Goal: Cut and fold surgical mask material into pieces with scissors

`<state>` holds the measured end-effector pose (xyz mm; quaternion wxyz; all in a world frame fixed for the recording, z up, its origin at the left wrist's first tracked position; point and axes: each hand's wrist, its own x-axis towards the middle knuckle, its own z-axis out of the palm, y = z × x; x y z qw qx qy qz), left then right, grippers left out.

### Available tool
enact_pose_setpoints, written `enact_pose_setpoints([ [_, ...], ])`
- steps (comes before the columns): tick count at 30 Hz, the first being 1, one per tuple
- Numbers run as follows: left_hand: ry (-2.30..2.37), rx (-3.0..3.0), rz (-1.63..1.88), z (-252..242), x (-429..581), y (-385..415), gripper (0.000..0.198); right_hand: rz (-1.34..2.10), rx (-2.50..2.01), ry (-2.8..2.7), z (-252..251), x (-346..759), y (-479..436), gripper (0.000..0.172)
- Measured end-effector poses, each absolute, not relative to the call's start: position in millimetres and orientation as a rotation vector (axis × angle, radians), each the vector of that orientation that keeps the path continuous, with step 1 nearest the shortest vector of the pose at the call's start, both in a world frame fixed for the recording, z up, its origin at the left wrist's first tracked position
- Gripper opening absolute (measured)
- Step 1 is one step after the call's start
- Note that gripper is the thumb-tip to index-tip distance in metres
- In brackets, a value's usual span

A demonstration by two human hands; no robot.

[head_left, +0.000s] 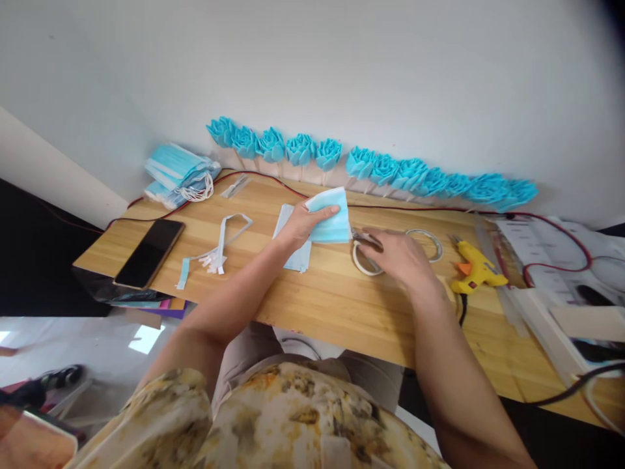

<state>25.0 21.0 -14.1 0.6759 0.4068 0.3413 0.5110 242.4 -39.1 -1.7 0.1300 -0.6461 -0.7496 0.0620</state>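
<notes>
My left hand [306, 223] is closed on a light-blue face mask [333, 225], the thumb lying across its front. The mask has no ear loops that I can see. Below it, another light-blue mask piece [297, 259] lies flat on the table, partly covered by my hand. My right hand [398, 251] is bent around a pair of scissors [360, 236], close to the held mask's right edge; its fingers hide much of them. Just under those fingers, a roll of tape [364, 266] rests on the wood.
Blue flowers on sticks [301, 150] line the wall. Masks are stacked [178, 172] at the back left, a phone [150, 254] in front. Cut strips [222, 244] lie left of my hands. To the right are another tape roll [437, 247] and a yellow glue gun [476, 267].
</notes>
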Motion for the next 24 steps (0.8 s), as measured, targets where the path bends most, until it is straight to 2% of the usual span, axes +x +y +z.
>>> enact_pose_setpoints([
  [5, 0.726, 1.112, 1.113, -5.5, 27.4, 12.6, 0.067, 0.371, -1.539, -1.699, 10.4, 238.6, -35.2, 0.040],
  [8, 0.670, 1.206, 1.086, 1.4, 31.1, 5.8, 0.072, 0.613, -1.324, -1.675, 21.9, 226.0, -32.4, 0.044],
  [11, 0.643, 1.244, 1.118, 3.5, 35.9, 1.8, 0.069, 0.667, -1.304, -1.783, 33.5, 213.8, -28.3, 0.047],
  [12, 0.643, 1.252, 1.115, 3.0, 37.0, 1.4, 0.069, 0.662, -1.322, -1.826, 36.4, 211.6, -26.2, 0.042],
  [14, 0.653, 1.261, 1.094, 0.6, 37.9, 2.4, 0.071, 0.644, -1.348, -1.877, 39.8, 211.4, -20.8, 0.023],
  [16, 0.688, 1.253, 1.064, -2.7, 36.7, 5.4, 0.067, 0.606, -1.321, -1.818, 39.1, 216.1, -14.5, 0.013],
  [20, 0.787, 1.187, 1.022, -9.9, 30.4, 15.2, 0.044, 0.568, -1.211, -1.454, 24.0, 228.3, -6.1, 0.025],
  [24, 0.839, 1.089, 1.156, -17.2, 25.0, 24.8, 0.037, 0.630, -1.208, -1.221, -0.3, 228.4, -8.0, 0.034],
])
